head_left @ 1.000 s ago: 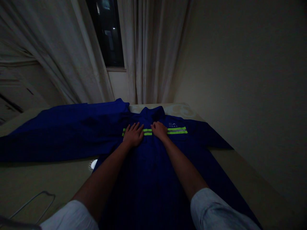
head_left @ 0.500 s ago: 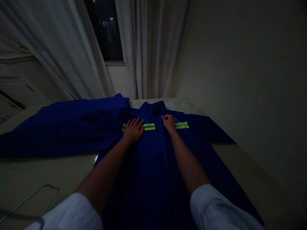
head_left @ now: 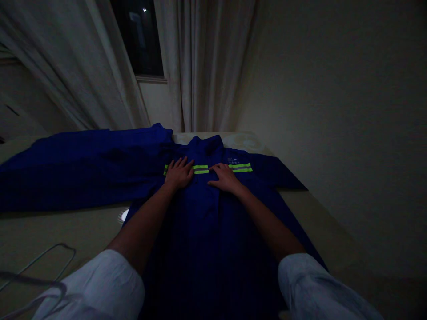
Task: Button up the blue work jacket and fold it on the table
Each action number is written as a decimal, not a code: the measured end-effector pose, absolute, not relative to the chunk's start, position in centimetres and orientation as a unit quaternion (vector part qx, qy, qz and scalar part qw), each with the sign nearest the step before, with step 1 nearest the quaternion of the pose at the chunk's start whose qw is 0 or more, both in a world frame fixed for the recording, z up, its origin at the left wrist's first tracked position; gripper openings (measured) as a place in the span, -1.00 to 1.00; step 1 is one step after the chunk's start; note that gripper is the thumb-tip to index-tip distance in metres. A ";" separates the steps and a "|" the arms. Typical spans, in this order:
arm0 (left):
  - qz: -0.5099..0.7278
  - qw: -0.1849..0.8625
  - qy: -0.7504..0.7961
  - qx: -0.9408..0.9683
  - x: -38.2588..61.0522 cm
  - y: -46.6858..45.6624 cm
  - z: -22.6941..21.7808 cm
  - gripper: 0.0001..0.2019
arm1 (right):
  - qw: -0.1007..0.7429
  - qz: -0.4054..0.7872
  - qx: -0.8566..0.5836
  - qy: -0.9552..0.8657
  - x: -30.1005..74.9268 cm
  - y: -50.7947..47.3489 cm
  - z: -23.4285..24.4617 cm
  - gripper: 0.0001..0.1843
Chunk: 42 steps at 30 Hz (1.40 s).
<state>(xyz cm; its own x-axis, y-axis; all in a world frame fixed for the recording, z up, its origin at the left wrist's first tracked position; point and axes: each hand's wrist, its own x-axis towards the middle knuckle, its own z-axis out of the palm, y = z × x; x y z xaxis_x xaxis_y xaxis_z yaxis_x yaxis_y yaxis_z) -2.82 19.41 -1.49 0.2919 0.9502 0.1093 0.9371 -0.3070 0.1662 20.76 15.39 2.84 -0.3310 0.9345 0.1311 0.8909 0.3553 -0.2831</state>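
A dark blue work jacket [head_left: 196,222] lies spread front side up, its collar pointing away from me. Yellow-green reflective strips with a grey middle [head_left: 240,168] cross its chest, and a small pale print [head_left: 233,161] sits above the one on the right. My left hand [head_left: 180,173] rests flat on the left chest, fingers spread over the strip there. Beside the front closure, my right hand [head_left: 224,178] touches the cloth with thumb and fingers apart, holding nothing that I can see.
More blue clothing [head_left: 76,169] stretches out to the left on the pale bed-like surface [head_left: 83,231]. A wire hanger [head_left: 63,249] shows at lower left, and a small white round object [head_left: 124,215] peeks out beside the jacket. Curtains [head_left: 210,66] and a dark window [head_left: 140,40] stand behind.
My right hand has let go of the jacket's front edge and opened, now lower on the closure. The front edge lies flatter. My left hand stays on the chest; the view has shifted slightly.
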 end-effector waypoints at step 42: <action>0.359 0.757 0.488 0.246 2.4 -24.8 -9.2 -0.42 | 0.195 0.079 -0.611 -0.763 21.0 -25.9 -5.1 -0.61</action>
